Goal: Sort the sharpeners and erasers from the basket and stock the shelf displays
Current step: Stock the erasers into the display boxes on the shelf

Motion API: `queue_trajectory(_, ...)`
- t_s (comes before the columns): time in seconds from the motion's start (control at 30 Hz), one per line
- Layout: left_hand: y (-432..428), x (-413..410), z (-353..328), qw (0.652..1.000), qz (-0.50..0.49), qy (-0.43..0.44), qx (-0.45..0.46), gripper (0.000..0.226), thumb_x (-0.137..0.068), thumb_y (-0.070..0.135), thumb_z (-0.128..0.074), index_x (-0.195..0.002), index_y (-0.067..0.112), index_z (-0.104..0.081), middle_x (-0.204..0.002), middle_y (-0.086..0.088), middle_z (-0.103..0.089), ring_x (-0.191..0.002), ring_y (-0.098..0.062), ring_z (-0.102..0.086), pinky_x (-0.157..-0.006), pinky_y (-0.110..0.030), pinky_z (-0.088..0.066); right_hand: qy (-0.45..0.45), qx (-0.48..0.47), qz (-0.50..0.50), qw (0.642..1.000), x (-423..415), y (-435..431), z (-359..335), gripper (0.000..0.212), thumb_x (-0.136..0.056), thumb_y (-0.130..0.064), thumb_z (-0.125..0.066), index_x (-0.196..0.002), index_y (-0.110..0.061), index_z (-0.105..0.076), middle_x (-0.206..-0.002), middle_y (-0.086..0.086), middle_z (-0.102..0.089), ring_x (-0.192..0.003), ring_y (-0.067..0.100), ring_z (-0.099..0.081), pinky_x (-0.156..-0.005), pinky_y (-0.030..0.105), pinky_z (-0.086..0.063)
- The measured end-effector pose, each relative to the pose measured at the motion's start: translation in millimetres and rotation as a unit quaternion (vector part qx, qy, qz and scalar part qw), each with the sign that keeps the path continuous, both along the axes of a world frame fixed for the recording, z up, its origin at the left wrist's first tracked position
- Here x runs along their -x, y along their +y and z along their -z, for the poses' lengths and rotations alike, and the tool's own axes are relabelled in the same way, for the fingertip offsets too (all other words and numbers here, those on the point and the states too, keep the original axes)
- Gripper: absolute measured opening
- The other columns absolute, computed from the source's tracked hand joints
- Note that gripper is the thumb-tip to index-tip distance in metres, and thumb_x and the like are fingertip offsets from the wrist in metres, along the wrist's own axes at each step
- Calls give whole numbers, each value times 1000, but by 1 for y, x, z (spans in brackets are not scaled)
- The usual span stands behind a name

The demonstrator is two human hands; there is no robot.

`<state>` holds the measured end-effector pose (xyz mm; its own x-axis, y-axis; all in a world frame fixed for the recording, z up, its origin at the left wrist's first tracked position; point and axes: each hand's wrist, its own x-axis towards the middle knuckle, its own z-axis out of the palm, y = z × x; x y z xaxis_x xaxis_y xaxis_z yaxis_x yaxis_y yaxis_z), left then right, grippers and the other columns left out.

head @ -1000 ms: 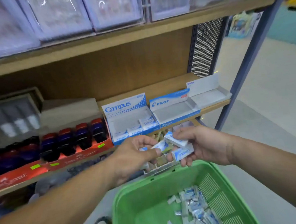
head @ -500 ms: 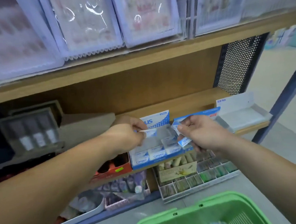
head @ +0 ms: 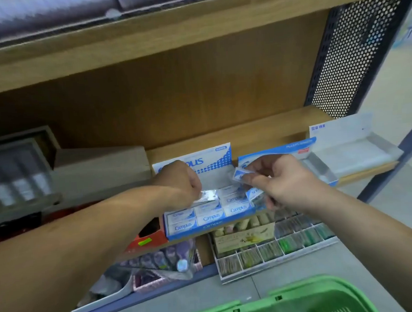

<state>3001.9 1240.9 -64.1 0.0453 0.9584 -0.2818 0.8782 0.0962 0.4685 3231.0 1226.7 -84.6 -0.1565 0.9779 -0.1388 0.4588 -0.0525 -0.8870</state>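
Erasers in blue-and-white Campus sleeves fill the front rows of the Campus display box, which sits on the wooden shelf straight ahead of you in the head view. Your left hand is over the left half of that box, knuckles up. Its fingers are curled down and pinch one wrapped eraser just above the back row. Whether that piece already touches the ones beneath it, I can't tell through the blur.

Your right hand is at the right edge of the box, fingers closed round two spare erasers. One sticks up beside your thumb, the other pokes out low by your palm.

Just right of the Campus box stands a blue display carton, partly hidden behind your right hand. Beyond it, a white display tray sits at the end of the shelf. A red carton with a yellow-green sticker sits just left of the Campus box, under your left forearm. Below the shelf is a divided tray of small green and brown items. The green basket shows only its rim at the bottom edge, close to you.
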Motion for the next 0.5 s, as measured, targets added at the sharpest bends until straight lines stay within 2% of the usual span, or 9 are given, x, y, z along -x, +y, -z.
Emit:
queue_trajectory(0.07,-1,-1,2,1000,22,19,8,4,-91,18,-75,-90,16,-78,-93,7,-73,-80,-11,-70,-76,-23,-54,52,33,-6,998,4,0,2,16,-95,-23,-70,-101,-9,-65,-89,5,-79,-40,20,-53,-40,20,-39)
queue_trajectory(0.13,1,-3,-2,999,38,27,-26,9,-94,24,-72,-89,19,-77,-99,10,-71,-85,-11,-68,-77,-23,-51,89,71,-12,993,10,-1,3,17,-94,-22,-72,-102,-8,-65,-89,7,-79,-44,20,-54,-41,22,-42)
queue_trajectory(0.23,1,0,-16,995,-21,-82,-51,16,-100,32,-63,-90,22,-71,-94,4,-72,-62,-12,-65,-58,-22,-44,147,98,22,984,17,-1,3,18,-92,-19,-75,-99,-5,-66,-95,14,-76,-46,22,-57,-40,25,-42)
queue_trajectory(0.3,-2,4,-25,980,-72,-182,21,13,-103,26,-58,-105,18,-67,-97,-4,-72,-62,-14,-64,-52,-25,-44,165,107,49,979,20,-1,1,21,-91,-19,-76,-99,-4,-65,-95,12,-73,-51,27,-60,-39,25,-40)
queue_trajectory(0.33,-6,7,-28,967,-84,-230,66,13,-103,18,-58,-113,16,-65,-100,-6,-72,-67,-14,-66,-54,-26,-46,170,112,56,977,21,-1,0,21,-91,-19,-76,-99,-4,-64,-94,12,-71,-53,28,-60,-38,25,-39)
queue_trajectory(0.4,-13,16,-29,947,-64,-289,126,33,-97,1,-61,-127,14,-60,-115,-6,-69,-84,-13,-74,-66,-25,-55,180,127,52,974,27,0,-4,20,-93,-19,-73,-101,-3,-63,-88,14,-70,-50,25,-61,-37,23,-39)
queue_trajectory(0.47,-17,23,-27,954,-24,-274,120,51,-90,-6,-68,-134,17,-57,-126,-2,-66,-102,-13,-73,-83,-25,-58,194,149,43,969,31,0,-8,17,-95,-17,-70,-103,-4,-62,-77,18,-70,-50,24,-61,-36,22,-39)
queue_trajectory(0.5,-19,25,-27,958,-18,-266,106,54,-87,-5,-73,-134,18,-58,-127,0,-66,-106,-12,-72,-84,-24,-58,203,161,40,965,34,-1,-9,14,-96,-15,-69,-102,-5,-62,-77,20,-70,-52,25,-62,-36,22,-39)
